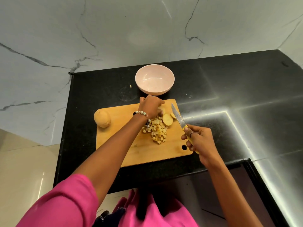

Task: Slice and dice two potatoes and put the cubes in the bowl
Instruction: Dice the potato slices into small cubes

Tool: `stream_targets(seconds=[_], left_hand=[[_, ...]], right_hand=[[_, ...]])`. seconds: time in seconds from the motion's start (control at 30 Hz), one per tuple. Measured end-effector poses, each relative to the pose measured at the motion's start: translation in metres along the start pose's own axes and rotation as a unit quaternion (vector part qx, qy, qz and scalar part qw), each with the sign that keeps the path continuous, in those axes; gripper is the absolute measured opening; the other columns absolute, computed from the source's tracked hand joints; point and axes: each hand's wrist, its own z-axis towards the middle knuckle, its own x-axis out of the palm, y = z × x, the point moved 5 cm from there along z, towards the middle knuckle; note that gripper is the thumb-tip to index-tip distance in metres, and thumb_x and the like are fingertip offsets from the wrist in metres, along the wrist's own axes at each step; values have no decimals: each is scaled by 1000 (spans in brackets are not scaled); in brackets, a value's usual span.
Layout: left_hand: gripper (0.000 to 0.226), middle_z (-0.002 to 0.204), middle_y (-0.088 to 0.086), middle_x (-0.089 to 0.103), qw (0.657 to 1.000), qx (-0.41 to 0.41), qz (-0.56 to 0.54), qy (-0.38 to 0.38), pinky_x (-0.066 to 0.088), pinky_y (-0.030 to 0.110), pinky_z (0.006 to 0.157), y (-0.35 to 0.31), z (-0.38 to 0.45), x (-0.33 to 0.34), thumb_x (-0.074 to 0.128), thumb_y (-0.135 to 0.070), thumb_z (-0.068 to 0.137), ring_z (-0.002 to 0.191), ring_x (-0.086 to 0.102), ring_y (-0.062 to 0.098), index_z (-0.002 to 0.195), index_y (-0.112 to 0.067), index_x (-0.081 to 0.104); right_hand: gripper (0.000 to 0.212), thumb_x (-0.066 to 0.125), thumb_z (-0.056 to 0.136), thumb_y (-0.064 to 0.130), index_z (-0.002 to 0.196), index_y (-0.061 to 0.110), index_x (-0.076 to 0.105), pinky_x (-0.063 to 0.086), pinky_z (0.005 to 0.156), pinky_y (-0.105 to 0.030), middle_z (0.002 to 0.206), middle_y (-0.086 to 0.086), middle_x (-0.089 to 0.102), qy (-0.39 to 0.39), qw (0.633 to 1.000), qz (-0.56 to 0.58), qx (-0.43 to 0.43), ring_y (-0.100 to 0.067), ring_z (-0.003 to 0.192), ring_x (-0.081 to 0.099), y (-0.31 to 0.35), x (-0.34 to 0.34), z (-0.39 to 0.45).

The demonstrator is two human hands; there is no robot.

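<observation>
Your left hand (151,105) is curling its fingers over a potato piece (162,109) at frame centre on the cutting board (139,151), while your right hand (199,141) is gripping the yellow-handled knife (178,117), cubes (156,129) heaped below the empty bowl (154,79), whole potato (102,119) left, no writing readable.

Potato cubes (156,130) heaped beside slices (167,119)

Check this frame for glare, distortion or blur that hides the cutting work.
Head view: bright streak glare on the black counter right of the cutting board; wide-angle bending of counter edges; the potato cubes and the knife remain legible, slightly soft.
</observation>
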Motion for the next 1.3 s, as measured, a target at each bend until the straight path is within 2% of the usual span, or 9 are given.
stream_targets(seconds=[0.23, 0.43, 0.53, 0.7, 0.93, 1.07, 1.17, 1.23, 1.3], left_hand=[[35, 122, 4, 47, 998, 26, 24, 43, 31, 44, 95, -1, 7, -5, 70, -36, 81, 120, 35, 27, 115, -38, 63], [16, 98, -3, 53, 989, -8, -139, -49, 37, 45, 97, 8, -3, -23, 78, -23, 74, 100, 52, 16, 89, -25, 71], [17, 93, 0, 60, 966, 2, -229, -118, 50, 31, 85, 21, -22, -37, 80, -15, 71, 85, 56, 11, 86, -18, 73], [15, 87, 1, 62, 941, -7, -242, -235, 51, 16, 69, 56, -73, -43, 79, -5, 69, 73, 58, 5, 81, -12, 72], [15, 84, 9, 64, 924, -49, -206, -317, 43, 5, 69, 91, -135, -16, 76, 7, 65, 78, 57, 11, 72, -4, 68], [19, 89, 12, 66, 945, -31, -185, -269, 42, 12, 77, 96, -148, 1, 69, 14, 67, 82, 62, 19, 77, -2, 69], [20, 98, 12, 69, 950, -39, -179, -252, 44, 19, 89, 101, -154, 9, 64, 12, 74, 93, 64, 24, 88, -1, 70], [25, 106, 13, 68, 945, -54, -199, -253, 32, 12, 97, 103, -159, 11, 60, 7, 80, 102, 63, 24, 102, 0, 69], [31, 115, 14, 65, 945, -61, -216, -237, 30, 15, 101, 101, -160, 12, 60, 1, 83, 111, 58, 24, 114, -1, 64]], right_hand=[[20, 56, 95, 17, 110, 7, 65, 32, 38, -22, 69, -10, 63, 10, 1000, -1, 1, -11, 43, 43, 0, 7, 10], [21, 56, 95, 17, 111, 5, 65, 33, 38, -21, 70, -10, 63, 6, 1000, -5, -8, -11, 44, 44, 5, 13, 15], [22, 56, 95, 17, 111, 6, 65, 34, 39, -22, 70, -10, 64, 4, 1000, -6, -12, -12, 46, 44, 6, 17, 15], [21, 55, 96, 17, 112, 6, 64, 33, 40, -22, 71, -9, 63, 15, 1000, -12, -16, -12, 46, 44, 8, 34, 14], [17, 53, 97, 15, 104, 6, 65, 36, 40, -24, 70, -8, 63, 30, 996, -61, -56, -12, 47, 47, 10, 72, 7], [14, 52, 97, 16, 101, 12, 65, 43, 44, -28, 70, -9, 65, 19, 973, -185, -137, -9, 46, 53, 10, 93, -6], [22, 50, 96, 15, 107, 1, 63, 53, 53, -40, 72, -9, 65, 18, 933, -284, -219, -18, 55, 61, 9, 110, -20], [28, 49, 96, 13, 118, 0, 61, 49, 59, -37, 80, -14, 67, 19, 908, -330, -258, -28, 69, 64, 7, 120, -28], [30, 48, 96, 12, 120, -2, 59, 36, 63, -27, 90, -18, 67, 29, 882, -372, -286, -33, 82, 62, 1, 130, -36]])
